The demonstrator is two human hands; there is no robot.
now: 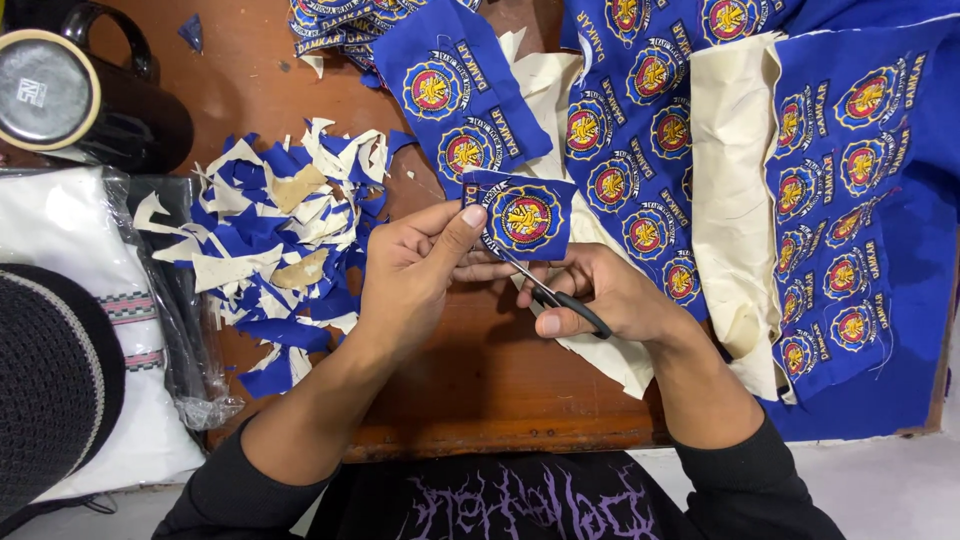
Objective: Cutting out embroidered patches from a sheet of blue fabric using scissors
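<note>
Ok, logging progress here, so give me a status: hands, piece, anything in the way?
Left hand pinches blue embroidered round-emblem patch. Right hand holds black-handled scissors, blades at patch edge. Blue-and-cream offcut pile lies left, apart.

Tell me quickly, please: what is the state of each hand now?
Left hand: closed, pinching a blue embroidered patch by its edge.
Right hand: closed on black-handled scissors, blades at the patch.
</note>
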